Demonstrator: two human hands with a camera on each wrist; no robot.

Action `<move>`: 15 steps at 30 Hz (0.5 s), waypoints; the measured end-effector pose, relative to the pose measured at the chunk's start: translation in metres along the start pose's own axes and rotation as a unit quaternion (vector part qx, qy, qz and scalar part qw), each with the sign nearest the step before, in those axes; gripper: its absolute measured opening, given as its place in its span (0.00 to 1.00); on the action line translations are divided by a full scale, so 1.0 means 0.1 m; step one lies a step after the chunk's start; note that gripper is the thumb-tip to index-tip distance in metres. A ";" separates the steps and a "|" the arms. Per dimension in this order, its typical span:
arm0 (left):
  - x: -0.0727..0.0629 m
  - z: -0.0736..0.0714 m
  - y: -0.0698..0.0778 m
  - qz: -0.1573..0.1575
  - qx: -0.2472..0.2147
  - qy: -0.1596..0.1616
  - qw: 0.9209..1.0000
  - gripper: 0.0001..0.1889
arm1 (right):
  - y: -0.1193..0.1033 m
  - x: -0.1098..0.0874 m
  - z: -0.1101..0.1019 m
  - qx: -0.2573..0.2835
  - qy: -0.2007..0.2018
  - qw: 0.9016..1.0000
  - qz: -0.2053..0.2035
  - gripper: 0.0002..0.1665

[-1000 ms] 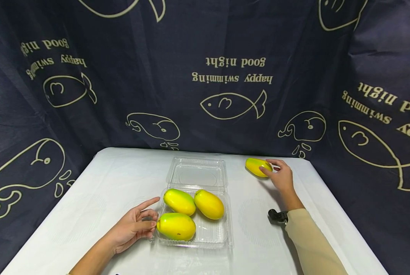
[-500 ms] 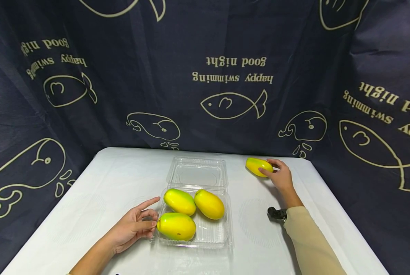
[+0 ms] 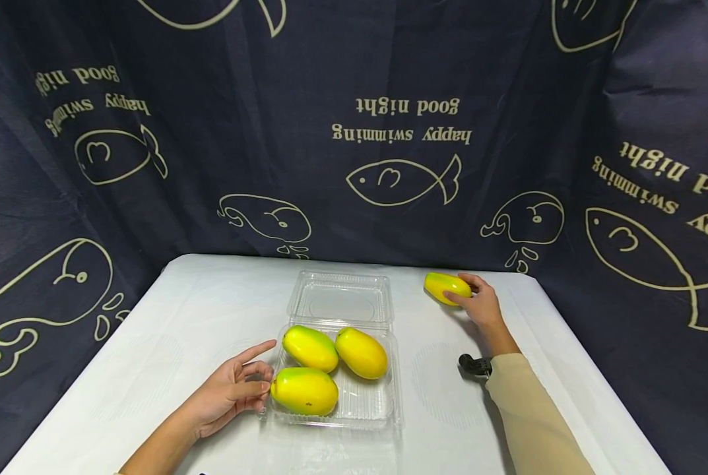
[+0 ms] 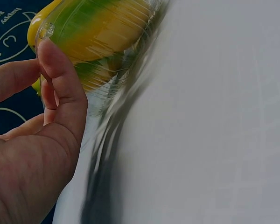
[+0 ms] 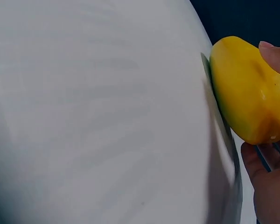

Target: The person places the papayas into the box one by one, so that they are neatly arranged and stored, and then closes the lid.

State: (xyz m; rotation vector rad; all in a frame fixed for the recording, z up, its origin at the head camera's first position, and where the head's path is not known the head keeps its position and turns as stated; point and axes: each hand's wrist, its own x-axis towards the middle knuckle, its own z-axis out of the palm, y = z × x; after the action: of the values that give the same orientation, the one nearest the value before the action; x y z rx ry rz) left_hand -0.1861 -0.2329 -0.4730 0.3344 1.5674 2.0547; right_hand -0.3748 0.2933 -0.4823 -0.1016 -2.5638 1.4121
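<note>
A yellow-green papaya (image 3: 439, 285) lies at the back right of the table in the head view. My right hand (image 3: 480, 305) grips its near end, thumb on one side and fingers on the other; the right wrist view shows the papaya (image 5: 247, 93) between them. Whether it touches the table I cannot tell. Three more papayas, including the front one (image 3: 306, 392), lie in a clear plastic clamshell box (image 3: 362, 412) with its lid folded back. My left hand (image 3: 225, 396) pinches the box's left rim, index finger extended; the left wrist view shows the thumb (image 4: 60, 79) at the rim.
The hinged lid (image 3: 340, 300) lies flat behind the box on the white-covered table (image 3: 211, 297). A dark curtain (image 3: 270, 99) with fish drawings stands at the back and sides. A black device (image 3: 474, 365) sits at my right wrist.
My right forearm and wrist have shifted slightly left, while the right hand keeps its grip on the papaya, which has barely moved. My left hand and the box have stayed still.
</note>
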 end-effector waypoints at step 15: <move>0.00 -0.01 -0.01 0.006 -0.005 -0.007 1.000 0.46 | -0.03 0.01 0.02 0.007 -0.016 1.000 0.010 0.46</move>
State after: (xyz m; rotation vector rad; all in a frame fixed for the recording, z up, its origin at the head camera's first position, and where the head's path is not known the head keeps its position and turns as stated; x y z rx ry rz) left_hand -0.1863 -0.2332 -0.4743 0.3538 1.5493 2.0641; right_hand -0.3765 0.2908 -0.4807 -0.1033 -2.5843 1.4495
